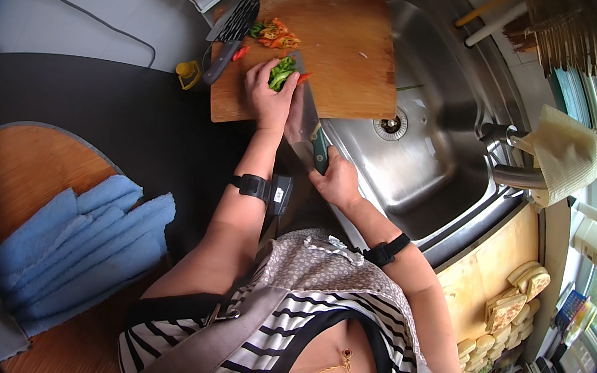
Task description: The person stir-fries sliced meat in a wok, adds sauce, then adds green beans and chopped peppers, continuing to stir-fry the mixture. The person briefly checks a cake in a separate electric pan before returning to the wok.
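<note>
My left hand (pixel 272 97) cups a small heap of cut green peppers (pixel 281 74) between its thumb and fingers, on a wooden cutting board (pixel 345 45). A red pepper piece sticks out beside the thumb. In my right hand (pixel 340 179) is the green handle of a broad-bladed kitchen knife (pixel 307 117). Its blade runs away from me over the board's near edge, close against the peppers and my left thumb. Farther back on the board lies a pile of orange and red pepper scraps (pixel 277 35). A second knife with a dark patterned blade (pixel 239 20) rests along the board's left edge.
The board overlaps a steel sink (pixel 423 140) on the right, with a cloth (pixel 565 156) hanging on its faucet. A yellow cap (pixel 187 74) stands left of the board. Blue towels (pixel 92 250) lie at lower left, and flatbread pieces (pixel 505 313) at lower right.
</note>
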